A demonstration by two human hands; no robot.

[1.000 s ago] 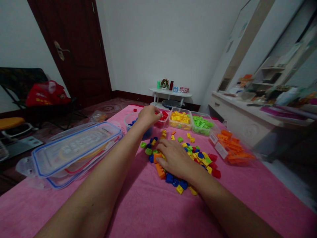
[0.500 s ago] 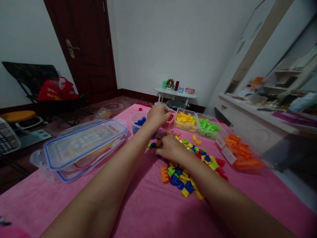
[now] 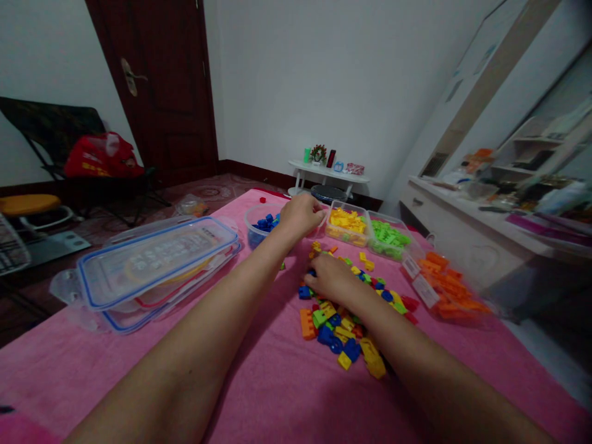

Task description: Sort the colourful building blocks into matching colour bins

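My left hand (image 3: 300, 216) hovers over a clear container (image 3: 319, 232) beyond the pile, its fingers curled together; whatever they may hold is hidden. Just left of it stands a clear tub (image 3: 252, 237) with blue toy bricks (image 3: 267, 222). My right hand (image 3: 330, 279) rests low at the left side of a mixed pile of toy bricks (image 3: 345, 330), fingers bent inward. Dark blue shows by its fingertips, but I cannot make out what is gripped. A blue brick (image 3: 304, 292) lies just below that hand.
Boxes of yellow bricks (image 3: 346, 221) and green bricks (image 3: 388, 239) stand behind the pile. A clear box of orange bricks (image 3: 446, 283) is at the right. Stacked lids (image 3: 157, 265) lie on the left of the pink cloth (image 3: 268, 382). A red piece (image 3: 263, 200) sits near the far edge.
My right hand has shifted right, back to the pile, away from the pieces left of it. My left hand stays above the container; the red seen at its fingers no longer shows.
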